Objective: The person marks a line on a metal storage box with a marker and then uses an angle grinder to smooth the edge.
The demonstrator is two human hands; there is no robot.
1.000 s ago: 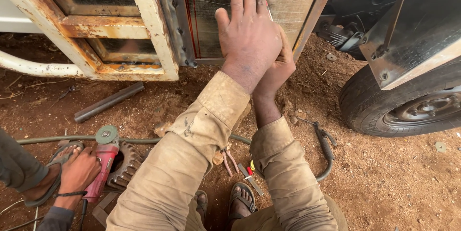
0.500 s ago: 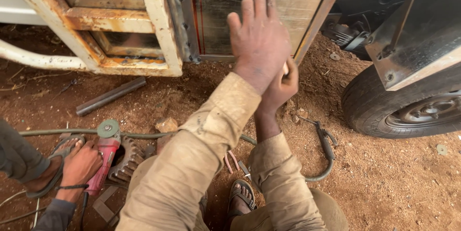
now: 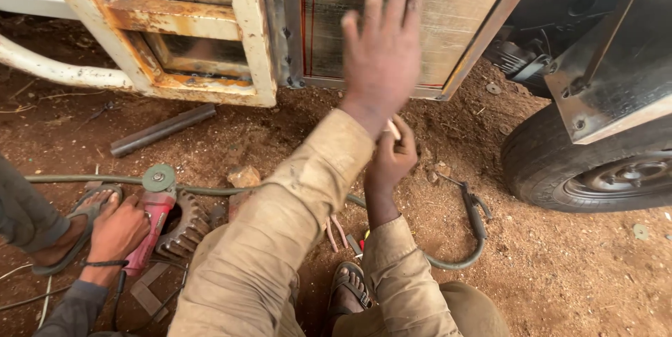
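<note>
Two hands at a dull grey metal panel set in a rusty vehicle frame.
Left hand, fingers spread, released, lies flat on the panel at twelve o'clock; right hand pinches a small pale piece below; pressing steadily would help.

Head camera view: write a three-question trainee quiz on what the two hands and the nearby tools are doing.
1. True or false: the left hand lies spread, fingers up, against the metal panel.
2. The co-worker's hand at lower left rests on which tool? A) a hammer B) a red angle grinder C) a paint brush
3. Fill in: the right hand pinches a small pale piece below the left ____.

Key
1. True; the palm faces the panel between the rusty frame and the tyre.
2. B
3. wrist; what the piece is cannot be told.
</note>
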